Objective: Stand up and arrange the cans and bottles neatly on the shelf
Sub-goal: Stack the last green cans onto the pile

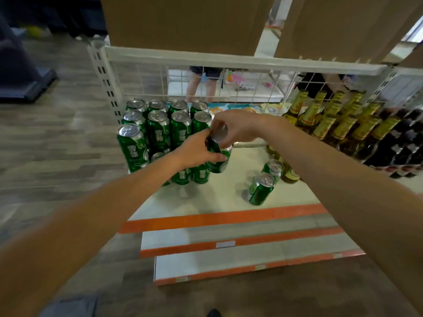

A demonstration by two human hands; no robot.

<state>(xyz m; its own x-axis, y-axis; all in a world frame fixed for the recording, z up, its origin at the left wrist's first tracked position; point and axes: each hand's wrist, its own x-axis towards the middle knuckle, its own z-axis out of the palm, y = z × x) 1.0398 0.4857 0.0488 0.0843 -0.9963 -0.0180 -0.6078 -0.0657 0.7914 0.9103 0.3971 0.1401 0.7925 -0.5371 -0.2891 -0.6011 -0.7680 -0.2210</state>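
Note:
Both my hands hold one green can (220, 156) above the white shelf (229, 193). My left hand (196, 152) grips its side and my right hand (235, 129) pinches its silver top. To the left stands a block of several upright green cans (158, 129) in rows. Two more green cans (261, 188) stand apart at the shelf's middle right. A yellow-labelled bottle (289, 173) lies partly hidden behind my right forearm.
Rows of gold-capped bottles (327, 120) and dark bottles (398, 143) fill the right end. A white wire grid (229, 83) backs the shelf. Orange-edged lower shelves (229, 245) step out below. A person's legs (199, 85) show behind the grid. Cardboard boxes (187, 21) sit above.

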